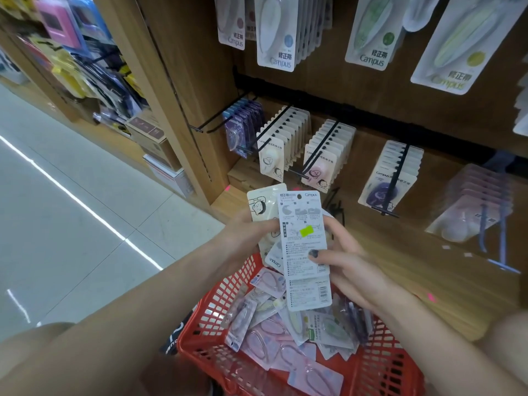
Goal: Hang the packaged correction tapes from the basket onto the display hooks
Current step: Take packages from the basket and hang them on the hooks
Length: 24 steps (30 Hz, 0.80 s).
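A red plastic basket [217, 315] sits low in front of me, filled with several packaged correction tapes [274, 335]. Above it my left hand [245, 238] grips a small stack of cream packs [261, 207]. My right hand [345, 264] holds a white pack [303, 247] by its right edge, thumb pressed on its printed back; a green sticker shows on it. Black display hooks [274, 124] jut from the wooden panel just beyond, loaded with rows of similar packs. One bare hook [211, 121] sticks out at the left.
Larger Campus packs [275, 32] hang on the upper row. Pink packs [471, 207] hang at the far right. Cardboard boxes [154, 138] stand on the floor beside the wooden upright, with another stocked shelf [71, 44] to the left. Pale tiled floor [71, 195] lies left.
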Motion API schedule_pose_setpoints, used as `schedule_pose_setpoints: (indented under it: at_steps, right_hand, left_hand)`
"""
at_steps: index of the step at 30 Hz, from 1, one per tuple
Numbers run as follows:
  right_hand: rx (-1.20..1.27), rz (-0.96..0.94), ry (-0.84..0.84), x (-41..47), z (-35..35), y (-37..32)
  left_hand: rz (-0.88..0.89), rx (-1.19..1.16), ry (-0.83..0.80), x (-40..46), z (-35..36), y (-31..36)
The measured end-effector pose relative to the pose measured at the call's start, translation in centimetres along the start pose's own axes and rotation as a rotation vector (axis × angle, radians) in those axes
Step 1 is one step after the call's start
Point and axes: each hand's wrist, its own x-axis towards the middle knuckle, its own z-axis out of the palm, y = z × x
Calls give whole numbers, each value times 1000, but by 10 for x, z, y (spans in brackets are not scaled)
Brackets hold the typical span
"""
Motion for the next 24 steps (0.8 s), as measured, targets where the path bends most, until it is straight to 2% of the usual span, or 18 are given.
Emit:
schedule_pose_setpoints:
  at_steps: [4, 8, 17, 24]
  right_hand:
    - [-95, -42, 176, 3, -10, 2]
    - [-115, -2, 163, 2, -13, 1]
    - [-148, 42, 182, 18, -7, 4]
    - [-202, 80, 202, 23, -10, 4]
  left_hand:
    - [60, -12, 204, 16, -19, 12]
    - [117, 104, 352, 34, -40, 19]
    - [169, 155, 317, 60, -55, 28]
    - [144, 159, 273, 74, -61, 34]
